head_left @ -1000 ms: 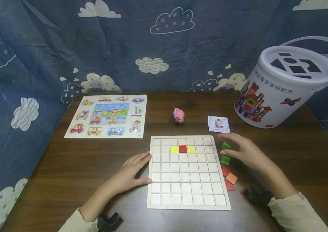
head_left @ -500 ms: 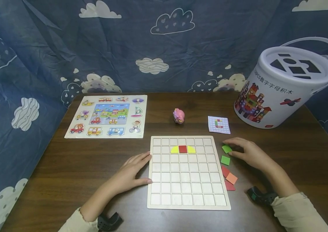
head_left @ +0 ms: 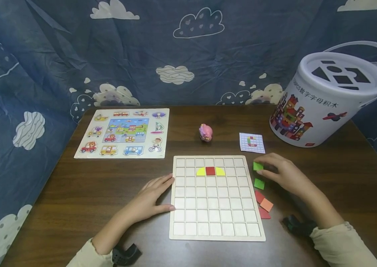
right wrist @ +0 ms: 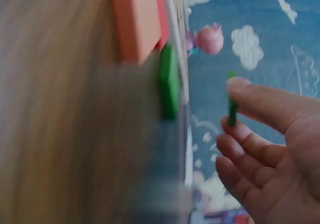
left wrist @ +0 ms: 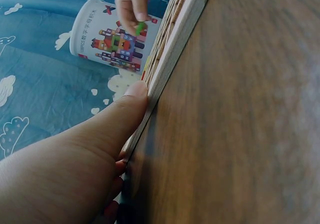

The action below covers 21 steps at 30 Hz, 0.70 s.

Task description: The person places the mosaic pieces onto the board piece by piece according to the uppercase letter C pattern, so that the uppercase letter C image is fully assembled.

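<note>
My right hand (head_left: 283, 172) pinches a green square tile (head_left: 258, 166) between thumb and fingers, just off the board's right edge. The right wrist view shows that tile (right wrist: 232, 101) edge-on, raised above the tabletop. A second green tile (head_left: 259, 184) lies on the table below it. My left hand (head_left: 149, 198) touches the left edge of the white grid board (head_left: 211, 191), thumb and fingers spread along it. In the left wrist view the thumb (left wrist: 122, 116) presses the board's side. A red square (head_left: 210, 171) sits in the grid between two yellow quarter-round pieces (head_left: 201, 171).
Red pieces (head_left: 264, 213) and an orange square (head_left: 266, 204) lie right of the board. Behind are a pattern card (head_left: 252, 142), a pink toy figure (head_left: 205, 132) and a vehicle picture puzzle (head_left: 121, 152). A large white bucket (head_left: 318, 107) stands at the back right.
My right hand has come down to the farther green tile, gripped it and lifted it, shifting slightly left. The left hand and the board have stayed put.
</note>
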Available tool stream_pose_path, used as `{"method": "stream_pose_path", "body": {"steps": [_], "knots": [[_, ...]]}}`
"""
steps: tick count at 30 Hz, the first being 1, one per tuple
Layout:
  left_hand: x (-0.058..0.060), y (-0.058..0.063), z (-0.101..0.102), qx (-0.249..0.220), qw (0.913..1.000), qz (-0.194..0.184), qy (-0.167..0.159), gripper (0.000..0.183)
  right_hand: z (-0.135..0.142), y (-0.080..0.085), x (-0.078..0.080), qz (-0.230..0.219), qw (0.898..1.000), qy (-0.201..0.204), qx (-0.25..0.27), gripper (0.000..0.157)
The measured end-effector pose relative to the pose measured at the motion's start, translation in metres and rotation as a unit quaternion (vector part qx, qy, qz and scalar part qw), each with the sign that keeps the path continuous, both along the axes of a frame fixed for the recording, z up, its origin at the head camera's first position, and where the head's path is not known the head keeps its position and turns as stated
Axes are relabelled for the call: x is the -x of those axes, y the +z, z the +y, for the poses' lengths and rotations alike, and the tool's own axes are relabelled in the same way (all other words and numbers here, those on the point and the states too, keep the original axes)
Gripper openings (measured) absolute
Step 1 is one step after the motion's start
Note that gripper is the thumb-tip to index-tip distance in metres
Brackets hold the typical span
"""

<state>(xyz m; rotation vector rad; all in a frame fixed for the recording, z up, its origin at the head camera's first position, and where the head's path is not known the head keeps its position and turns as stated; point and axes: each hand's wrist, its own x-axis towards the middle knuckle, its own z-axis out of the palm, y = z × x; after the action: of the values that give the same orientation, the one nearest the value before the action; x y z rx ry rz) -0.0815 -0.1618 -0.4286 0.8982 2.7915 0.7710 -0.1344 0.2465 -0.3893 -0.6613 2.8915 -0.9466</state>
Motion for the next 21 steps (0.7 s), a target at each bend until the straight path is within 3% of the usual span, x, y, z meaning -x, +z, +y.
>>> {"method": "stream_pose_path", "body": {"steps": [4,11,16,21], "knots": [[0.000,0.001,0.000,0.001,1.0000,0.000,-0.001,0.082,-0.016,0.011,-0.005,0.041,0.999,0.004,0.026,0.031],[0.000,0.001,0.000,0.002,1.0000,0.002,-0.002,0.082,-0.054,0.027,-0.009,0.113,0.989,0.046,0.082,0.032],[0.000,0.001,0.000,0.001,1.0000,0.002,-0.002,0.082,-0.085,0.034,-0.012,0.102,0.986,0.067,0.116,0.031],[0.000,0.001,0.000,0.002,1.0000,0.003,-0.002,0.082,-0.111,0.028,-0.012,0.084,0.983,0.085,0.141,0.028]]}}
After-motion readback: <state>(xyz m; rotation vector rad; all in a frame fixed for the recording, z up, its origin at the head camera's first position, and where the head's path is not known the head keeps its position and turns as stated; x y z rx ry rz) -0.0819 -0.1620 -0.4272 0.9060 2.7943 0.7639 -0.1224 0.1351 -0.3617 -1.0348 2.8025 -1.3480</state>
